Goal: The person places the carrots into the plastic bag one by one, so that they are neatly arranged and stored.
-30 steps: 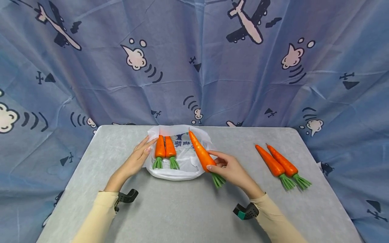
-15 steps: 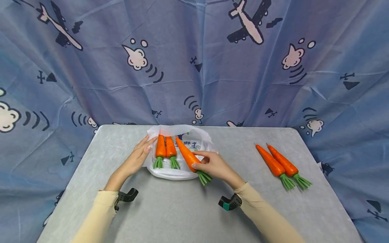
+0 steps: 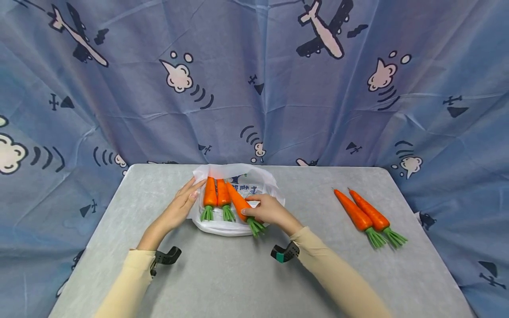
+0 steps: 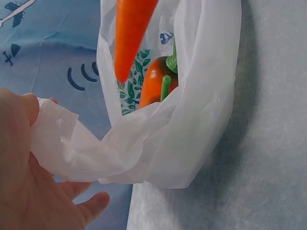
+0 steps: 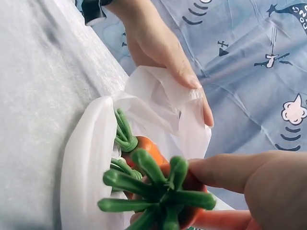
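Note:
A white plastic bag (image 3: 222, 229) lies with its mouth open in the head view, two orange carrots (image 3: 209, 194) side by side inside it. My left hand (image 3: 177, 211) pinches the bag's left rim between thumb and fingers; the left wrist view shows the film caught there. My right hand (image 3: 270, 211) grips a third carrot (image 3: 237, 201) near its green stalks. That carrot slants over the bag, its tip pointing in and its stalks (image 5: 158, 191) crossing the near rim. Part of its thick end is hidden behind my fingers.
Two more carrots (image 3: 355, 212) lie side by side on the right of the grey table (image 3: 222, 278). A blue patterned cloth (image 3: 254, 88) hangs behind the table. Each wrist carries a black camera mount (image 3: 285, 252).
My right hand has moved left with the carrot, bringing it from the bag's right side over the bag, close to the two carrots inside. My left hand has stayed at the rim.

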### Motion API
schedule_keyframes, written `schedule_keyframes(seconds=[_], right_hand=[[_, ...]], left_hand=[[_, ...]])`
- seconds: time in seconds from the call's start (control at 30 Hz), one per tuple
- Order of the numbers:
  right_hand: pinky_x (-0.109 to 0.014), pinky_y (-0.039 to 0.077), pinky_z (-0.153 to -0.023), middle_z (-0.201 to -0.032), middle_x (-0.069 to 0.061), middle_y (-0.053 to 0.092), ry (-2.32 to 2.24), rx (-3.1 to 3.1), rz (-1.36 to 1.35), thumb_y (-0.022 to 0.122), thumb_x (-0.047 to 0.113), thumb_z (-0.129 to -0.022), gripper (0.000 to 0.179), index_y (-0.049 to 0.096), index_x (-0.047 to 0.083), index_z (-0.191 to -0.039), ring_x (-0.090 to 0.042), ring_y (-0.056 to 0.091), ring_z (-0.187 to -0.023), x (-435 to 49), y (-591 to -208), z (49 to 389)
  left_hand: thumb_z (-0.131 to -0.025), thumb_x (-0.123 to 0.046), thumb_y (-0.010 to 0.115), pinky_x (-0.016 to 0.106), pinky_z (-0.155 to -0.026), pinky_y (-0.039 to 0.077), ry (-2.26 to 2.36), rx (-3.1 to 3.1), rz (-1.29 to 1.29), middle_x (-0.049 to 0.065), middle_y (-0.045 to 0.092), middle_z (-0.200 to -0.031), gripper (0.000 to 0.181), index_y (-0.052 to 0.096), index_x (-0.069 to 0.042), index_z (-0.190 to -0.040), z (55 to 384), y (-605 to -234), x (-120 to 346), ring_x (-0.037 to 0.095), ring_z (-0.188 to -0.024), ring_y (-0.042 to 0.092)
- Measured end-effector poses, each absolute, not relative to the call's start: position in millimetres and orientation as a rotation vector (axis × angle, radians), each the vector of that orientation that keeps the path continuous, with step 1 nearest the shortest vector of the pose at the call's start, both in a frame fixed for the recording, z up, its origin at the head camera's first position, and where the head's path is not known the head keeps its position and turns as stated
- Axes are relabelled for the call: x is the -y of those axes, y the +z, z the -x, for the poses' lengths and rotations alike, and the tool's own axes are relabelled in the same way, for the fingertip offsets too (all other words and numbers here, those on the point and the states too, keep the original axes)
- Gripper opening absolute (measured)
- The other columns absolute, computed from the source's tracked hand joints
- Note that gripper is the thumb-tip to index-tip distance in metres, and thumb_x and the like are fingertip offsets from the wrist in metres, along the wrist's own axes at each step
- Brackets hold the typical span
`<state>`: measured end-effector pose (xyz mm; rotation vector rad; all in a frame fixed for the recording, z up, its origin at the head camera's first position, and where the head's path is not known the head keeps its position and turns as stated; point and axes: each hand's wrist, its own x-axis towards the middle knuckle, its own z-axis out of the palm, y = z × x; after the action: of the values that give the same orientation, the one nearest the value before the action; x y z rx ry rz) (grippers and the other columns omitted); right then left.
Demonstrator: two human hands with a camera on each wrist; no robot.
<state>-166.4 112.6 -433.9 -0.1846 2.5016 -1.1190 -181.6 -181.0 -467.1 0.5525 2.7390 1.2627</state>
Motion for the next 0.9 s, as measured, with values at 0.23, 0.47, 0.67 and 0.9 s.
schedule_keyframes(seconds=[0.23, 0.47, 0.67, 0.9], right_hand=[[-0.024, 0.050, -0.056, -0.101, -0.012, 0.074, -1.161, -2.504, 0.129, 0.072, 0.034, -0.088, 0.057, 0.057, 0.013, -0.139, -0.013, 0.063, -0.061, -102, -440, 180], [-0.025, 0.050, -0.057, -0.095, -0.011, 0.075, -1.252, -2.488, 0.075, 0.071, 0.033, -0.090, 0.056, 0.057, 0.012, -0.140, -0.017, 0.063, -0.062, -97, -449, 186], [-0.023, 0.048, -0.058, -0.122, -0.014, 0.069, -1.257, -2.506, 0.048, 0.071, 0.032, -0.090, 0.054, 0.058, 0.013, -0.139, -0.015, 0.061, -0.067, -94, -453, 190], [-0.022, 0.047, -0.061, -0.123, -0.014, 0.068, -1.325, -2.521, -0.009, 0.071, 0.032, -0.090, 0.052, 0.060, 0.013, -0.137, -0.013, 0.060, -0.075, -87, -461, 195]], left_hand=[[-0.109, -0.034, 0.029, 0.076, -0.113, 0.012, 1.258, -2.729, -0.549, 0.017, 0.009, -0.167, 0.046, 0.035, -0.026, -0.155, 182, -468, 180, 0.050, -0.151, 0.012], [-0.109, -0.036, 0.028, 0.076, -0.114, 0.011, 1.266, -2.724, -0.549, 0.017, 0.009, -0.168, 0.047, 0.035, -0.027, -0.155, 182, -467, 180, 0.049, -0.151, 0.011], [-0.109, -0.036, 0.028, 0.076, -0.114, 0.012, 1.264, -2.728, -0.540, 0.016, 0.009, -0.168, 0.047, 0.035, -0.028, -0.155, 181, -467, 179, 0.050, -0.151, 0.011], [-0.109, -0.034, 0.029, 0.076, -0.114, 0.013, 1.262, -2.735, -0.545, 0.016, 0.010, -0.168, 0.046, 0.036, -0.028, -0.154, 181, -466, 178, 0.050, -0.151, 0.012]])
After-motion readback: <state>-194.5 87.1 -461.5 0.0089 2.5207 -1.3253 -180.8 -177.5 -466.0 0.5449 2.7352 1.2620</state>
